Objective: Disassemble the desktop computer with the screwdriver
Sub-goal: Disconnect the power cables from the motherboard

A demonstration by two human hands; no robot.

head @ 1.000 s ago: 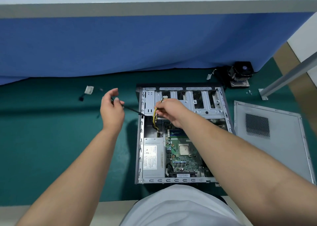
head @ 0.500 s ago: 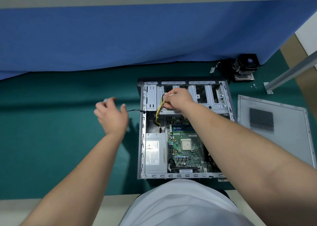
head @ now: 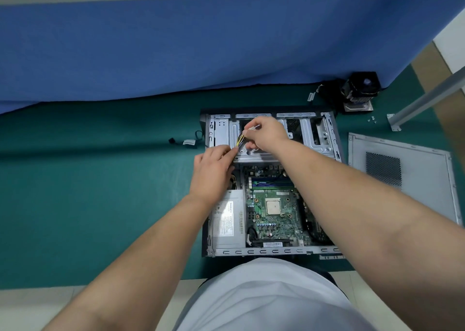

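An open grey desktop case (head: 332, 139) lies flat on the green mat, showing the green motherboard (head: 273, 208) and the silver power supply (head: 227, 220). My right hand (head: 265, 134) pinches the connector end of a yellow-and-black cable bundle (head: 240, 139) above the drive cage. My left hand (head: 214, 169) is over the case's left side, its fingers closed on the same cables lower down. No screwdriver is visible.
The removed side panel (head: 402, 177) lies to the right of the case. A CPU cooler fan (head: 359, 91) stands at the back right by the blue partition. A small black cable (head: 185, 142) lies left of the case, and tiny screws (head: 372, 119) near a metal post.
My left hand let go of the black cable left of the case and moved right onto the yellow cables. My right hand lifted the connector a little farther back.
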